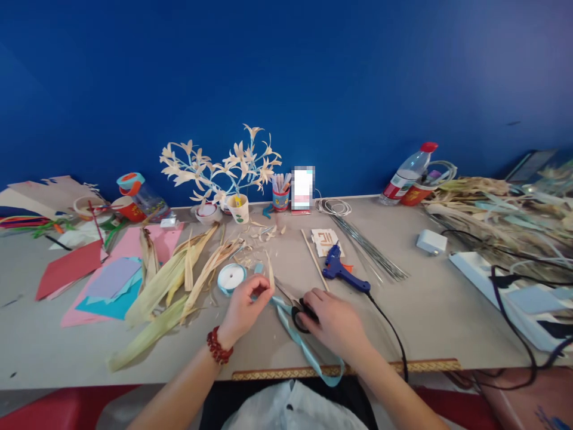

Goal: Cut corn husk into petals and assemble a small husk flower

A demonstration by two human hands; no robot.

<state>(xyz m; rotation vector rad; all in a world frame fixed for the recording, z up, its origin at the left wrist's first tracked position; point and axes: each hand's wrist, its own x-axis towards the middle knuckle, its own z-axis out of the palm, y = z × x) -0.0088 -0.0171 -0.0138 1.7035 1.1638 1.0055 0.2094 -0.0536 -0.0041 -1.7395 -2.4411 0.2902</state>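
My left hand (244, 307), with a red bead bracelet on its wrist, pinches a narrow pale strip of corn husk (270, 272) that points upward from the fingertips. My right hand (335, 322) has its fingers curled over the black handles of a pair of scissors (287, 291), whose blades point away to the left. Below and between the hands, a light blue ribbon (299, 341) trails over the table's front edge. Just left of my left hand lies a ribbon spool (231, 277). Beyond the scissors is a blue hot glue gun (342, 272) with a black cord.
Corn husks (163, 278) and coloured paper (111, 286) lie on the left. Husk flowers (224, 167) stand in a paper cup (239, 210) at the back. Metal wires (371, 248), a tilted bottle (405, 173) and a power strip (487, 292) are on the right.
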